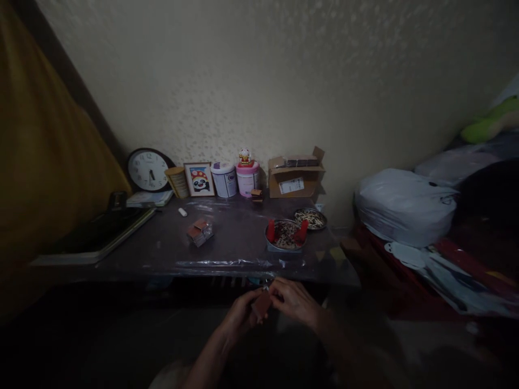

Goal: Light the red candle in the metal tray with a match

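Observation:
My left hand (240,315) and my right hand (295,300) meet low in the view, below the front edge of a dark table (227,254). Both are closed on a small reddish-brown box (261,306) held between them. On the table ahead stands a round metal tray (284,235) with a patterned filling and two red pieces upright in it. A second, smaller patterned dish (310,218) sits behind it. A stack of small reddish boxes in clear wrap (199,232) lies left of centre.
Along the wall stand a clock (147,169), a framed panda picture (199,179), two tubs (235,179) and an open cardboard box (295,176). A flat dark book (97,233) lies at the left. White bags (404,205) pile up on the right. The room is dim.

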Action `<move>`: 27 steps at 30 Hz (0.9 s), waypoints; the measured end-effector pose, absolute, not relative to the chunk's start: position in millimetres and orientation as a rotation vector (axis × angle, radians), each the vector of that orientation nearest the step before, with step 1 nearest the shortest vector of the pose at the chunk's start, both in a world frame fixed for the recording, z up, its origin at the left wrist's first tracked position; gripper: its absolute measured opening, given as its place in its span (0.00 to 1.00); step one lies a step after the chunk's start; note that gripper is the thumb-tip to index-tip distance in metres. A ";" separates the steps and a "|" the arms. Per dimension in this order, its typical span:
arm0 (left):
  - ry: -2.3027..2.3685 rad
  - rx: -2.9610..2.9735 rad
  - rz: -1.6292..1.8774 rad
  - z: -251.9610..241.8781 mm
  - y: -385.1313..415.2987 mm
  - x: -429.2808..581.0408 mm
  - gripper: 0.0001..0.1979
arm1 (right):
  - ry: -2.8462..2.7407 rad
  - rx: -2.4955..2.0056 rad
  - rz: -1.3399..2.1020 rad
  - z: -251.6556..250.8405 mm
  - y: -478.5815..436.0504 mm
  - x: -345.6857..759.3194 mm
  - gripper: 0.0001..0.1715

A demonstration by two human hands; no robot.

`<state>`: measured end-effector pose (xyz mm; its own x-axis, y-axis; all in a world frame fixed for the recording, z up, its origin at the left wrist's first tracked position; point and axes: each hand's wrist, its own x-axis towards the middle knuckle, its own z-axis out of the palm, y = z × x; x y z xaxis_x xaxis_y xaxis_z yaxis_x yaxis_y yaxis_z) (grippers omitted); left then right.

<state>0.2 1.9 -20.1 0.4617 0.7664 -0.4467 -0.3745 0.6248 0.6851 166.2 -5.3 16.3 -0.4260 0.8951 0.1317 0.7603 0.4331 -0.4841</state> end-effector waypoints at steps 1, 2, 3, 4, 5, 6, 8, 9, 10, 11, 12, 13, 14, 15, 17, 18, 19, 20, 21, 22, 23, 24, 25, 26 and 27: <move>0.817 0.546 0.748 -19.9 1.7 0.0 0.09 | -2.320 -1.400 0.516 16.8 -5.3 166.3 0.05; 0.815 0.548 0.747 -19.5 1.5 -0.1 0.09 | -2.317 -1.396 0.524 16.9 -5.3 166.5 0.05; 0.813 0.550 0.742 -19.0 1.1 0.1 0.09 | -2.310 -1.404 0.527 16.5 -5.4 166.6 0.05; 0.811 0.553 0.736 -18.6 0.8 0.3 0.09 | -2.300 -1.418 0.526 15.6 -5.5 166.7 0.05; 0.807 0.557 0.730 -18.2 0.6 0.7 0.09 | -2.288 -1.433 0.525 14.3 -5.5 166.7 0.05; 0.803 0.560 0.726 -18.0 0.6 1.2 0.10 | -2.271 -1.448 0.526 12.7 -5.4 166.8 0.04; 0.787 0.567 0.721 -18.2 0.8 2.4 0.14 | -2.236 -1.477 0.540 9.2 -5.1 166.9 0.04; 0.777 0.570 0.717 -18.5 1.1 3.0 0.16 | -2.219 -1.488 0.545 7.7 -4.9 167.0 0.04; 0.768 0.573 0.712 -19.0 1.4 3.5 0.18 | -2.206 -1.496 0.546 6.6 -4.5 167.2 0.04; 0.759 0.575 0.710 -19.5 1.8 3.8 0.19 | -2.193 -1.504 0.546 5.8 -4.0 167.3 0.04; 0.752 0.575 0.711 -20.0 2.2 4.0 0.20 | -2.181 -1.505 0.547 5.4 -3.3 167.5 0.04; 0.746 0.574 0.715 -20.4 2.7 3.8 0.20 | -2.169 -1.495 0.550 5.3 -2.4 167.7 0.05; 0.743 0.569 0.724 -20.4 3.1 3.5 0.20 | -2.149 -1.479 0.554 5.4 -1.3 167.9 0.05; 0.742 0.564 0.733 -20.2 3.6 2.9 0.20 | -2.123 -1.457 0.560 5.7 -0.1 168.1 0.06; 0.739 0.546 0.758 -18.7 4.6 1.5 0.21 | -2.058 -1.402 0.569 6.8 2.4 168.4 0.07; 0.737 0.531 0.773 -17.6 5.0 0.9 0.21 | -2.031 -1.381 0.572 7.4 3.3 168.3 0.08; 0.732 0.514 0.788 -16.4 5.3 0.5 0.21 | -2.008 -1.366 0.576 8.1 4.0 168.1 0.08; 0.729 0.491 0.804 -15.2 5.4 0.5 0.21 | -1.993 -1.355 0.580 8.8 4.2 167.7 0.08; 0.730 0.464 0.819 -14.1 5.5 0.8 0.21 | -1.991 -1.346 0.583 9.5 4.1 167.1 0.09; 0.735 0.440 0.830 -13.2 5.3 1.4 0.20 | -1.998 -1.340 0.584 10.1 3.6 166.4 0.09; 0.743 0.421 0.838 -12.6 5.0 2.2 0.20 | -2.015 -1.333 0.586 10.8 2.8 165.7 0.09; 0.753 0.406 0.844 -12.3 4.5 3.2 0.18 | -2.037 -1.325 0.586 11.5 1.8 164.9 0.09; 0.761 0.396 0.848 -12.2 3.9 4.2 0.17 | -2.058 -1.314 0.587 12.2 0.7 164.1 0.09; 0.769 0.392 0.852 -12.2 3.2 5.3 0.16 | -2.071 -1.299 0.592 12.9 -0.3 163.2 0.09; 0.773 0.392 0.856 -12.4 2.5 6.3 0.15 | -2.072 -1.282 0.604 13.6 -1.3 162.3 0.09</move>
<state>6.3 2.5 -12.4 0.4127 0.7932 -0.4477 -0.5262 0.6088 0.5937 162.3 -1.3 13.6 -0.3358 0.9037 0.2657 0.6197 0.4244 -0.6603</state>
